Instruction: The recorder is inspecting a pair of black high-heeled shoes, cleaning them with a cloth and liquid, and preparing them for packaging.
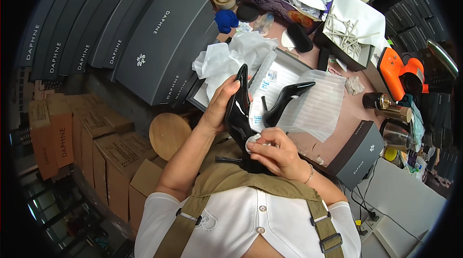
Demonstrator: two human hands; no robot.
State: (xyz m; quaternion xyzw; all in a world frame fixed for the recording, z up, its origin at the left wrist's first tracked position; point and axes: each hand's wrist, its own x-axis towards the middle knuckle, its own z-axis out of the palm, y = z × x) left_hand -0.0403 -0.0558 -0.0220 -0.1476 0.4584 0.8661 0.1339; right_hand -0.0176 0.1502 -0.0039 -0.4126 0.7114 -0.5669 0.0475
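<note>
My left hand (220, 105) is closed around the toe part of a glossy black high-heeled pump (238, 116), toe pointing away from me. Its heel sticks out to the left near my apron (231, 179). A small white wad of cloth or tissue (251, 142) is pinched in my right hand (280, 154) and pressed against the shoe's side near the heel end. Just beyond, the matching pump (283, 105) lies in an open grey shoebox (290, 60), partly on white tissue paper (316, 101). More crumpled tissue (231, 57) covers the box's left side.
Stacked dark shoeboxes (159, 48) rise at the left, with brown cartons (115, 152) and a round wooden stool (170, 136) below. Right of the pink table stand a box lid (354, 154), an orange tool (398, 74) and a metal canister (395, 132). A box of white sticks (345, 36) sits behind.
</note>
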